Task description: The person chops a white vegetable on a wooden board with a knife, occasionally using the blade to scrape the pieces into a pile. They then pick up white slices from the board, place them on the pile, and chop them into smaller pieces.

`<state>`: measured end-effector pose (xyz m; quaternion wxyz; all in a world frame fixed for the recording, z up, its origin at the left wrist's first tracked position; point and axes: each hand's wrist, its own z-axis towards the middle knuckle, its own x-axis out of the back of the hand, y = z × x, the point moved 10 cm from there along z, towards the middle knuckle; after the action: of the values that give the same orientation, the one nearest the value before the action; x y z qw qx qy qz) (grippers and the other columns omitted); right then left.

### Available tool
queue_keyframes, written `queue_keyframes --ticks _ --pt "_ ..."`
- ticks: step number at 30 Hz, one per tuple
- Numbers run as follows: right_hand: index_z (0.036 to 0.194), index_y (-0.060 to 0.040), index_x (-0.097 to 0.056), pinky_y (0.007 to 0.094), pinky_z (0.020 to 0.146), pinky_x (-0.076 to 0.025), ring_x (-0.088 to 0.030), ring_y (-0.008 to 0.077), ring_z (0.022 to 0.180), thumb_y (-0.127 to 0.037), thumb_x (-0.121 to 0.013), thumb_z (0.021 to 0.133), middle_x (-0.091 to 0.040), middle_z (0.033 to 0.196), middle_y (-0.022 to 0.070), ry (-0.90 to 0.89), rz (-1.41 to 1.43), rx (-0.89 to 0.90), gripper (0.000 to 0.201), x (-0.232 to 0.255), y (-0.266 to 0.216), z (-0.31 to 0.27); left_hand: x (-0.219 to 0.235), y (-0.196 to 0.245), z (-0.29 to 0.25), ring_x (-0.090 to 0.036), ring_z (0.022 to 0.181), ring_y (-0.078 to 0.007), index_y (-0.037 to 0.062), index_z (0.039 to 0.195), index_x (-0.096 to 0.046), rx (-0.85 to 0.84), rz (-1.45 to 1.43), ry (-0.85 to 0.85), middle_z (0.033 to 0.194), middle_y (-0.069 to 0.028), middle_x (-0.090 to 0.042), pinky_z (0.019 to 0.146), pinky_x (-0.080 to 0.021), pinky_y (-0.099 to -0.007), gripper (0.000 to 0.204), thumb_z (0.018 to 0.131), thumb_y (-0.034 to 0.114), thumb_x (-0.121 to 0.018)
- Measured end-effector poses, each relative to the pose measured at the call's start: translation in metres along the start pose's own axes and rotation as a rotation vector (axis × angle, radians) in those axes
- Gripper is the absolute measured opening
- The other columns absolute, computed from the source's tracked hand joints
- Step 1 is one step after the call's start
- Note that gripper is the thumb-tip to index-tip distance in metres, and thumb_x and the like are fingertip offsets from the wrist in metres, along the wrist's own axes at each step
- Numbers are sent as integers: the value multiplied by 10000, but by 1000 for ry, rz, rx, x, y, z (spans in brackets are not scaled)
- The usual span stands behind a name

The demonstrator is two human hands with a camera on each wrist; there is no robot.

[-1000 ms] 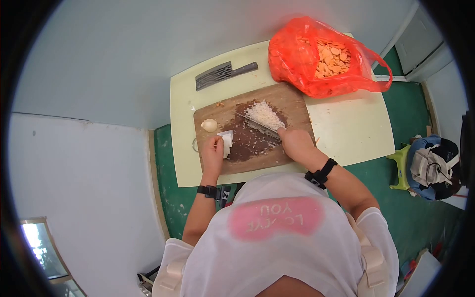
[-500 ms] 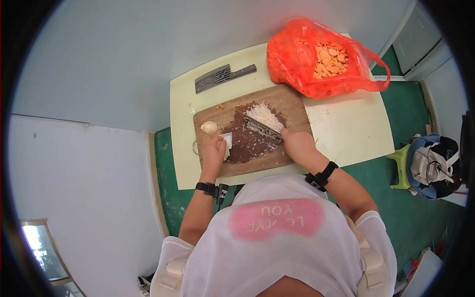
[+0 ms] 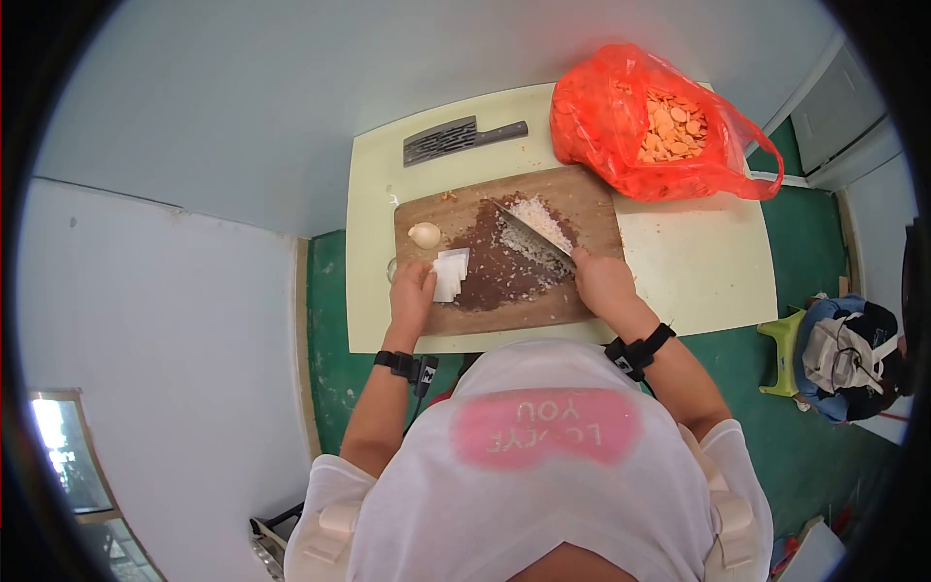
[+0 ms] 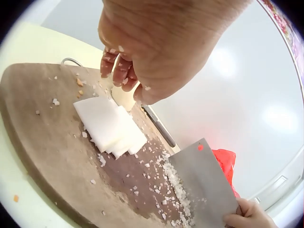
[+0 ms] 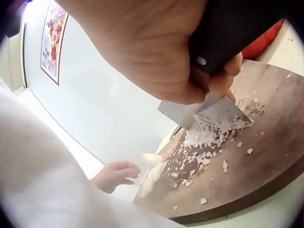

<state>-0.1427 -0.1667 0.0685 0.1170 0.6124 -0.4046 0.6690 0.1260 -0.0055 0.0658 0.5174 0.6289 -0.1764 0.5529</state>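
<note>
My right hand (image 3: pixel 603 283) grips the black handle (image 5: pixel 228 33) of a cleaver (image 4: pixel 202 183). Its blade stands on edge against a heap of finely chopped white vegetable (image 3: pixel 539 219) on the wooden chopping board (image 3: pixel 572 184). At the board's left side, my left hand (image 3: pixel 413 291) hovers beside a fanned stack of flat white vegetable slices (image 4: pixel 107 124). Its fingers are loosely bent, hold nothing and have white bits stuck on them. Just beyond the slices sits a pale rounded vegetable piece (image 3: pixel 424 235).
A second, dark-bladed cleaver (image 3: pixel 441 143) lies behind the board on the pale table (image 3: pixel 698 252). At the back right is a red plastic bag (image 3: pixel 601 126) full of orange slices (image 3: pixel 671 126). A metal ring (image 4: pixel 71 61) sticks out from the board's left edge.
My left hand has let go of the white slices and drawn back to the left, leaving them fanned out. The right hand keeps the cleaver at the chopped heap.
</note>
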Motion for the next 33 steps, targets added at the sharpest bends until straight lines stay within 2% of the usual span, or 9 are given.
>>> queue_keyframes --ticks 3,5,7,9,12,15,21,23,33 --pt "868 -28 -579 479 602 -519 -656 373 686 -60 -509 806 -647 721 200 0 9 0 99 9 -3 -1 -4 -3 -3 -573 940 -354 13 901 -633 12 1 -34 980 -172 -610 842 -459 -426 138 809 115 -642" --pt "866 -28 -581 484 585 -512 -652 376 674 -72 -530 794 -641 703 199 55 60 66 99 20 -14 -7 -7 -4 -7 -573 939 -354 13 900 -633 18 -18 -34 972 -170 -610 841 -458 -425 140 807 118 -645" --pt "868 -28 -581 484 581 -510 -651 376 672 -74 -537 788 -640 703 198 46 39 91 102 13 -16 -8 -8 -4 -8 -572 938 -354 13 898 -633 20 -41 -28 965 -167 -610 840 -457 -424 143 806 121 -648" --pt "871 -28 -581 484 578 -507 -649 376 669 -75 -545 782 -639 702 198 37 18 121 107 3 -16 -7 -5 0 -10 -593 879 -340 3 902 -640 -21 -6 9 937 -166 -615 778 -479 -399 144 811 116 -640" --pt "871 -30 -581 485 577 -507 -647 378 662 -69 -550 776 -637 695 193 -10 15 96 108 -6 -11 -4 -6 -4 -11 -573 946 -353 21 899 -636 33 -39 -19 982 -167 -613 847 -456 -426 134 810 120 -645" --pt "870 -31 -582 480 577 -510 -650 372 664 -64 -550 775 -639 696 190 -1 24 98 106 2 -14 -5 0 -3 -13 -598 884 -336 9 889 -639 -52 -15 84 940 -160 -617 788 -480 -395 127 813 110 -640" --pt "903 -29 -576 473 585 -517 -657 368 685 -71 -526 797 -643 713 198 -3 28 135 125 2 -26 -12 -1 -9 -17 -601 882 -334 7 884 -636 -43 -43 94 938 -159 -622 793 -482 -389 111 812 92 -637" --pt "916 -31 -573 479 592 -518 -657 370 688 -75 -515 808 -647 724 197 -55 9 151 131 -7 -23 -12 -1 -9 -17 -601 883 -335 6 880 -636 -35 -35 84 937 -159 -624 795 -482 -390 110 813 94 -637" --pt "872 -30 -570 478 579 -511 -652 369 662 -68 -525 801 -646 703 186 -50 -3 55 93 7 -10 -9 4 -13 -17 -593 889 -342 10 880 -638 -25 -27 97 925 -158 -626 804 -476 -402 112 818 103 -630"
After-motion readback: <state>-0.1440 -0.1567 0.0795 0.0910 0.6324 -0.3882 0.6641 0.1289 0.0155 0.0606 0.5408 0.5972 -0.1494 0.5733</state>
